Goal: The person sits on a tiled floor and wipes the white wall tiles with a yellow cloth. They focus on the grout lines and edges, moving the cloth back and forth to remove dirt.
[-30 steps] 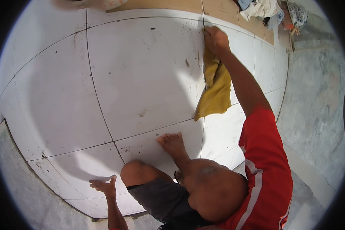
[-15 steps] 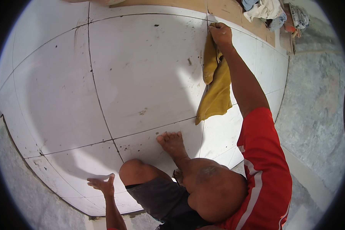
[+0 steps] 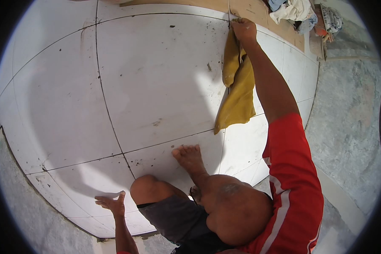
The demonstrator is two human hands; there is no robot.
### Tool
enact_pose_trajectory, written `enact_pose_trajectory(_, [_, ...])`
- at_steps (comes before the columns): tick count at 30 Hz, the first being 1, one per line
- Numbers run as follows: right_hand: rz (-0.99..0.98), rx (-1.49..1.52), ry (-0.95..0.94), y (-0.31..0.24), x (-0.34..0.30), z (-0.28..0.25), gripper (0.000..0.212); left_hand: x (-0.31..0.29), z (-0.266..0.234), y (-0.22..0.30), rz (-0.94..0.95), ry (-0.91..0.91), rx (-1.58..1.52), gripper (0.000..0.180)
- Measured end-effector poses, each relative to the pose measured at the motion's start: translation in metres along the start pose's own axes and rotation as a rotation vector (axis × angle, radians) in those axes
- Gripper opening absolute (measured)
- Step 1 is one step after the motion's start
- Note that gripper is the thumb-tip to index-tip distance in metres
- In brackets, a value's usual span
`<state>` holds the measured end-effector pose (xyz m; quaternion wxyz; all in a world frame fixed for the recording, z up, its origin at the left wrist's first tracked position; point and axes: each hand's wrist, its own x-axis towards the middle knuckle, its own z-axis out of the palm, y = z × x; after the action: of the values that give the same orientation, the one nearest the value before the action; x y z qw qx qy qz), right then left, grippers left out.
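Right grip (image 3: pixel 244 30) is bunched tight on the far end of a mustard-yellow cloth (image 3: pixel 241 95), up by the brown sheet (image 3: pixel 254 15) at the far edge of the white tiled floor (image 3: pixel 152 72). So basically all the loose cloth is on the near side of that hand, trailing back toward the bare foot (image 3: pixel 189 158) without touching it. Long axis runs near-to-far, with a short flap on the left and a longer one reaching closer in. Can't tell how much lies flat and how much hangs, tbh. Left hand (image 3: pixel 113 203) is well apart, out past the left knee (image 3: pixel 144 188), fingers loosely spread with nothing in them, so the right one's way nearer
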<state>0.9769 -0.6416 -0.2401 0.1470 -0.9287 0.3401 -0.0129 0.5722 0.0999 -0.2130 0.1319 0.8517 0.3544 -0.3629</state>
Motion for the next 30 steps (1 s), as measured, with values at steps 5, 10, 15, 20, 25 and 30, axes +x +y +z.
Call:
enact_pose_trajectory(5, [-0.439,-0.138,0.059,-0.014,-0.034,-0.008,0.025,-0.002,-0.002,-0.005,-0.006,-0.009,0.005,0.159])
enact_pose_trajectory(10, [-0.641,-0.068,0.03,0.034,-0.082,-0.011,0.011,0.0,-0.001,-0.003,0.003,0.004,0.022,0.163])
enact_pose_trajectory(15, [-0.569,-0.147,0.093,-0.008,-0.021,-0.001,0.022,0.009,0.004,-0.023,0.076,0.056,0.069,0.164])
enact_pose_trajectory(20, [-0.526,-0.147,-0.052,0.018,-0.051,-0.009,0.023,0.008,0.003,-0.012,0.061,-0.001,0.086,0.166])
enact_pose_trajectory(25, [-0.527,-0.082,-0.141,0.042,-0.156,-0.025,0.013,0.021,0.006,-0.023,0.029,0.065,0.108,0.162])
enact_pose_trajectory(30, [-0.556,-0.009,-0.197,0.112,-0.294,-0.041,0.011,0.02,0.004,-0.002,-0.093,0.034,0.105,0.157])
